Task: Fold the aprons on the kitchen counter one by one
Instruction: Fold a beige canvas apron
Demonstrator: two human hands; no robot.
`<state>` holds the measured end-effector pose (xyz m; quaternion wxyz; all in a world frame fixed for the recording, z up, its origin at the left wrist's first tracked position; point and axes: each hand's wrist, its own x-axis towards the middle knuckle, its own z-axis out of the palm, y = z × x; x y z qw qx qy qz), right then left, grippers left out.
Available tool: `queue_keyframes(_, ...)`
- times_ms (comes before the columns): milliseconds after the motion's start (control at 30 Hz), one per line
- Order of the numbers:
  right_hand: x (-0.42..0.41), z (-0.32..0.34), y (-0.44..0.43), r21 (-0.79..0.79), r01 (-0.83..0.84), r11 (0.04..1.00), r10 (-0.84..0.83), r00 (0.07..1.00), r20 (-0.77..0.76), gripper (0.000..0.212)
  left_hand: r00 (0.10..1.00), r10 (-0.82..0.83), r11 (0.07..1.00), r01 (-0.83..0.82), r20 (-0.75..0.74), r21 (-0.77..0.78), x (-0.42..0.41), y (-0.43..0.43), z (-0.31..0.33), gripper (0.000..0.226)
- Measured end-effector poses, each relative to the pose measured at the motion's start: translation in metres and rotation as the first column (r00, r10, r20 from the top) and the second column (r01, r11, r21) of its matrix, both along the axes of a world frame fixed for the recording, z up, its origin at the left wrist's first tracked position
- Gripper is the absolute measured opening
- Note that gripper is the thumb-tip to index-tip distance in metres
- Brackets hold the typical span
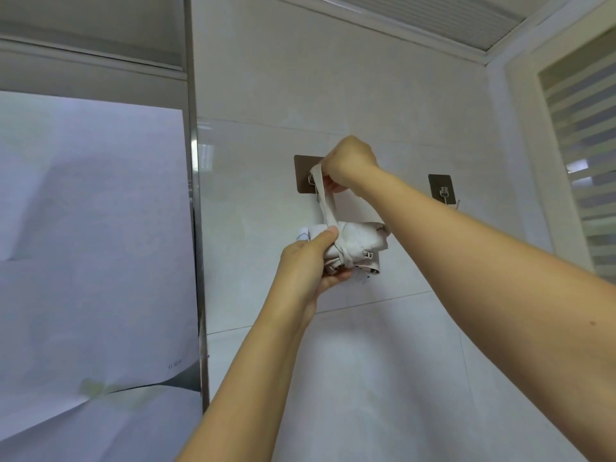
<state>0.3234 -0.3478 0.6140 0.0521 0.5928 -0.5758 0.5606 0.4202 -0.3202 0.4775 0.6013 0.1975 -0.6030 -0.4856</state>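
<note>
Left hand [308,268] grips apron [361,243] (right hand [350,161] pinches strap [321,195]).

Off-white apron [353,248], brown hook plates [440,185], white tiles [366,78].

Both arms reach upward, left grip [311,265] curled below, right grip [350,163] pinching above it.

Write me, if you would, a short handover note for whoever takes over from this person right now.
Left hand: grips the folded apron, held up against the tiled wall.
Right hand: pinches the apron's strap, pulled taut up to the left wall hook.
Done: this apron is folded into a bundle with its ties wrapped round it.
Left: I cannot tell whether the strap is on the hook; check it, then let go. The right wall hook is bare. The counter is out of view.
</note>
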Motion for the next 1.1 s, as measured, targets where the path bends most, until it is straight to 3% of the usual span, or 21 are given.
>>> queue_keyframes(167, 0.002, -0.002, 0.004, 0.053, 0.045, 0.998, -0.041, 0.997, -0.07, 0.022, 0.999, -0.04, 0.999, 0.04, 0.022, 0.005, 0.0, 0.003, -0.014, 0.03)
queue_keyframes(367, 0.012, -0.013, 0.014, 0.167, 0.079, 0.983, -0.027, 0.957, -0.289, 0.021, 0.998, -0.05, 0.999, 0.05, 0.029, 0.005, 0.004, 0.002, -0.034, 0.017)
queue_keyframes(467, 0.011, -0.019, 0.015, 0.211, 0.005, 0.977, 0.055, 0.958, -0.28, 0.023, 0.999, -0.039, 0.999, 0.039, 0.026, -0.016, 0.009, 0.004, -0.045, 0.021)
queue_keyframes(600, 0.001, -0.029, 0.018, 0.13, -0.177, 0.976, 0.196, 0.969, -0.152, 0.018, 1.0, 0.011, 0.999, -0.012, -0.02, -0.051, 0.021, 0.002, -0.054, 0.023)
queue_keyframes(767, -0.02, -0.06, 0.037, 0.005, -0.31, 0.951, 0.308, 0.943, -0.123, 0.038, 0.998, 0.046, 0.999, -0.045, 0.044, -0.015, 0.026, -0.005, -0.06, 0.026)
queue_keyframes(933, -0.038, -0.116, 0.051, -0.152, -0.318, 0.936, 0.29, 0.94, -0.178, 0.039, 0.996, 0.044, 0.997, -0.049, 0.08, 0.059, 0.026, -0.007, -0.066, 0.03)
queue_keyframes(1100, -0.045, -0.151, 0.063, -0.252, -0.255, 0.934, 0.231, 0.965, -0.121, 0.028, 0.982, 0.102, 0.991, -0.115, 0.156, 0.073, 0.027, 0.004, -0.077, 0.005)
